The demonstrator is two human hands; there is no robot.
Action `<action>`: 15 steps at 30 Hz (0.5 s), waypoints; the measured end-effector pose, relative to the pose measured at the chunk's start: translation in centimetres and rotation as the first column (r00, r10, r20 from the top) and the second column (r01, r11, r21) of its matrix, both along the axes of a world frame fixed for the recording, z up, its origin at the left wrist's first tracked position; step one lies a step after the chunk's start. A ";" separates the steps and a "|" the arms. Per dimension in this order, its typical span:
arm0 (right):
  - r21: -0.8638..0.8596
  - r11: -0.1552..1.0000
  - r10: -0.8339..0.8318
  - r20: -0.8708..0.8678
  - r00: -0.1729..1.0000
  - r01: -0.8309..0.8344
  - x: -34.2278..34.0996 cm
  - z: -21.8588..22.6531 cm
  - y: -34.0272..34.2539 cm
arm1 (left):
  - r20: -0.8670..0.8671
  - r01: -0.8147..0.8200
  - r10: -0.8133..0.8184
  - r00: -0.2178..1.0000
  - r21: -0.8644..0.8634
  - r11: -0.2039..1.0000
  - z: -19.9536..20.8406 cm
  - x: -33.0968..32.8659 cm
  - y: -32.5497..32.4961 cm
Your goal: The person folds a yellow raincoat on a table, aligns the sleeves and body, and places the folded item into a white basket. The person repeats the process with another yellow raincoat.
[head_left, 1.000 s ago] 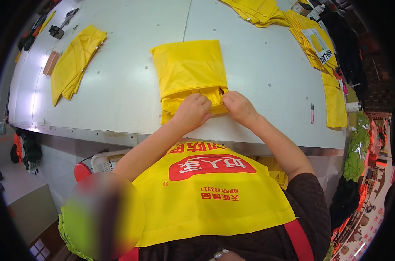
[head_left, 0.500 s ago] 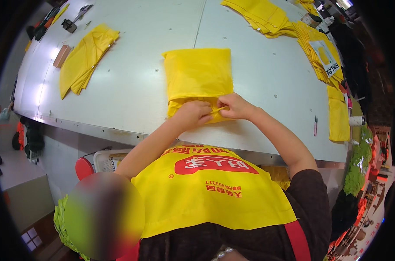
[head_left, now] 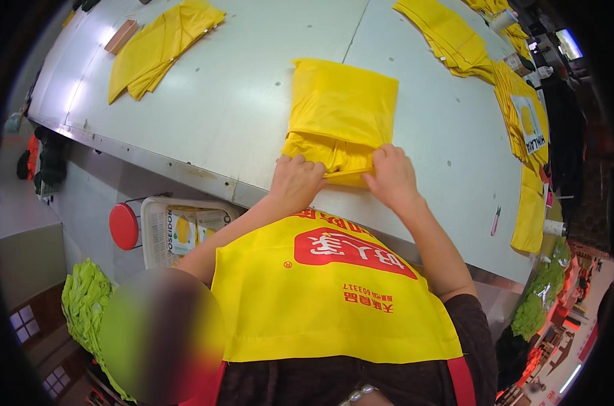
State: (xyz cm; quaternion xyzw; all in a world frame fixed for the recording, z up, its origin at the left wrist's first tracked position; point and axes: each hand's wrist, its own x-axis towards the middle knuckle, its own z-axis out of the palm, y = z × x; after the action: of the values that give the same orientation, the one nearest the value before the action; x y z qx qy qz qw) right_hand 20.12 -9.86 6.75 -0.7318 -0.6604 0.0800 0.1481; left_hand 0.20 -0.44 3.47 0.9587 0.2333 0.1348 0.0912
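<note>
A flat yellow pouch (head_left: pixel 344 98) of thin, smooth material lies on the table right in front of me, its mouth towards me. Inside the mouth, creased yellow material (head_left: pixel 331 154) shows; what it is I cannot make out. My left hand (head_left: pixel 296 181) has its fingers curled over the near left part of the pouch's lower edge. At the near right corner, my right hand (head_left: pixel 393 177) pinches the same edge between thumb and fingers. Between the two hands the edge is stretched, and the mouth gapes. Both sets of fingertips are partly hidden by the material.
Stacks of folded yellow pieces lie at the far left (head_left: pixel 161 51) and far right (head_left: pixel 449 37) of the pale table (head_left: pixel 253 111). A small pink-handled tool (head_left: pixel 496 220) rests near the right edge. Below the table stand a white basket (head_left: pixel 155 233) and a red round stool (head_left: pixel 123 227).
My hands have moved apart, from close together at the pouch's edge to its two near corners. The mouth gapes wider. The whole view has shifted and turned slightly.
</note>
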 end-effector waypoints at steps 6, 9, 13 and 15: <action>0.169 0.944 0.329 -0.444 0.833 -0.283 -5.6 -0.8 6.6 | 0.082 -0.057 0.064 0.995 -0.089 0.994 -2.9 -0.5 -0.1; 0.103 0.908 0.416 -0.337 0.844 -0.406 -5.8 -3.6 9.3 | 0.080 -0.009 0.013 0.997 -0.053 0.999 -2.8 -1.3 0.0; 0.106 0.872 0.489 -0.195 0.850 -0.478 -4.8 -5.4 9.5 | -0.090 -0.070 0.065 0.994 -0.053 0.996 -1.2 -2.1 0.2; 0.108 0.860 0.510 -0.186 0.840 -0.498 -4.4 -5.5 9.4 | -0.195 -0.050 0.029 0.980 -0.103 0.993 -0.9 -2.2 0.9</action>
State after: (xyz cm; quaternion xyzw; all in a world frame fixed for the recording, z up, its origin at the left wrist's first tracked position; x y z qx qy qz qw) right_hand 15.75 -0.47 1.26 -0.5155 -0.8123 0.1737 0.2102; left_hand -2.00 0.41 2.58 0.9562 0.2667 0.0300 0.1169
